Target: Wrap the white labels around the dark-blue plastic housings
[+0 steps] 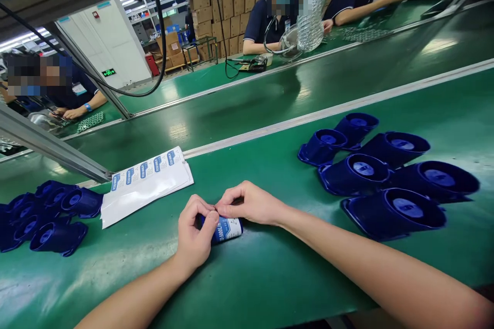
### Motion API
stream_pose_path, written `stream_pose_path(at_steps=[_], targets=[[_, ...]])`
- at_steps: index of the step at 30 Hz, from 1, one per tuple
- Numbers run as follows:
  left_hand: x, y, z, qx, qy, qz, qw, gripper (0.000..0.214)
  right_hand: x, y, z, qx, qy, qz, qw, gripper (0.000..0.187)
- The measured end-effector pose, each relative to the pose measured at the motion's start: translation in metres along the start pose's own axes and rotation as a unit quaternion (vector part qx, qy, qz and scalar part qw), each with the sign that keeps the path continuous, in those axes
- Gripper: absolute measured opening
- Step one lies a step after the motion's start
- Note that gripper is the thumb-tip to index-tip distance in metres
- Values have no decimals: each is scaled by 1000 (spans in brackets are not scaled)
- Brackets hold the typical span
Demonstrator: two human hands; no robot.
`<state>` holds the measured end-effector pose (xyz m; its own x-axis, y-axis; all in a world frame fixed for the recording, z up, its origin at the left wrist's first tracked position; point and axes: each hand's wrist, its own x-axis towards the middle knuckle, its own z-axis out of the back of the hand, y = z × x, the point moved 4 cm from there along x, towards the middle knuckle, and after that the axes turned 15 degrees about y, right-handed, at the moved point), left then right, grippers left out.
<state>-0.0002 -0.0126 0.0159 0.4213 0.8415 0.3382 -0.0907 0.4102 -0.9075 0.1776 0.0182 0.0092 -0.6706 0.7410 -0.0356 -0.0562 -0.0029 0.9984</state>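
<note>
A dark blue plastic housing (216,237) lies on its side on the green bench in front of me, a white and blue printed label (230,228) wrapped over its curved surface. My left hand (196,231) is closed around its left end, thumb on the label. Thumb and forefinger of my right hand (250,204) pinch together at the label's upper edge, touching the left fingertips. What lies under the fingertips is mostly hidden. Left of my hands is a sheet of labels (146,182) with white backing, printed labels along its far side.
Several blue housings (411,209) stand on the bench at right, and another group (57,236) at far left. A metal rail (332,108) runs behind. Co-workers sit across the line, near a silver duct (311,15). A black cable (163,36) hangs at upper left.
</note>
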Motion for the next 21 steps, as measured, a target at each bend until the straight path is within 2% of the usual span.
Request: stream_pose_path(at_steps=[2,4,7,8,10,12,14,18,21], targets=[[2,1,1,-7,0,4,1000,42,-6,8,-3,-44,-24,19,999,37],[3,1,0,-11,-2,4,1000,44,-14,18,-10,-147,-32,67,986,33],[2,2,-2,-18,-21,17,999,37,-21,28,-28,-351,-18,144,925,59],[0,3,-2,-20,-28,27,999,33,-22,27,-34,-397,-20,155,905,60],[-3,4,-5,-25,-33,51,998,30,-21,25,-40,-439,-45,155,884,45],[-7,6,-7,-30,-28,74,996,32,-18,24,-42,-424,-68,146,891,33],[-10,7,-7,-32,-26,85,996,32,-15,25,-40,-368,-71,127,918,33],[-12,6,-8,-20,-6,82,996,32,-11,23,-31,-191,-50,53,979,28],[-13,6,-9,-19,10,69,997,30,-8,17,-25,-80,-38,15,996,25]])
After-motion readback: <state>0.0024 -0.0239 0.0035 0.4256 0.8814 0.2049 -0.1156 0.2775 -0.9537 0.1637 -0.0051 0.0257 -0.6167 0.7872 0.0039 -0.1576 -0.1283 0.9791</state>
